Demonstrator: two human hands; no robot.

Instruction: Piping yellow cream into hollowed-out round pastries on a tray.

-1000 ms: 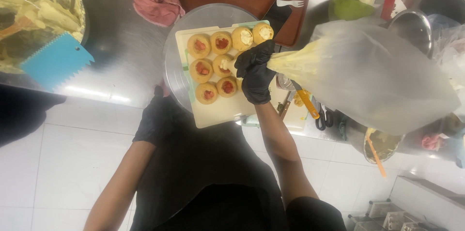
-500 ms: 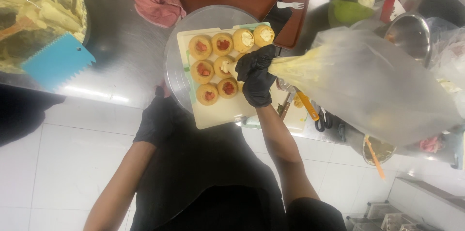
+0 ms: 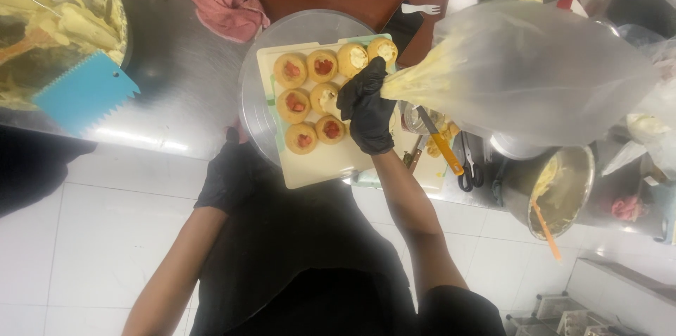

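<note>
Steel worktop (image 3: pixel 176 96) spans the upper half of the frame. The clear piping bag (image 3: pixel 521 72), the largest item in hand, fills the upper right, cream gathered toward its tip at frame centre. My right grip (image 3: pixel 367 112), in a black glove, is closed around the bag's narrow end, nozzle hidden beneath it, pointing down at the pastries. My left grip (image 3: pixel 229 174), also gloved, sits at the lower-left rim of the round turntable (image 3: pixel 257 68); fingers curled on the edge, exact closure I cannot tell.

On the turntable lies a cream cutting board (image 3: pixel 324 163) carrying the small round pastry shells (image 3: pixel 304 105), centre frame.

Progress, judged from the board: eight shells visible. Two at the upper right carry pale cream. One in the middle row looks partly filled. Five show only the red filling, uncovered. Roughly a third done; the left and lower shells remain.

Upper left: a mixing bowl (image 3: pixel 56 19) of cream and a blue toothed scraper (image 3: pixel 84 93).
</note>
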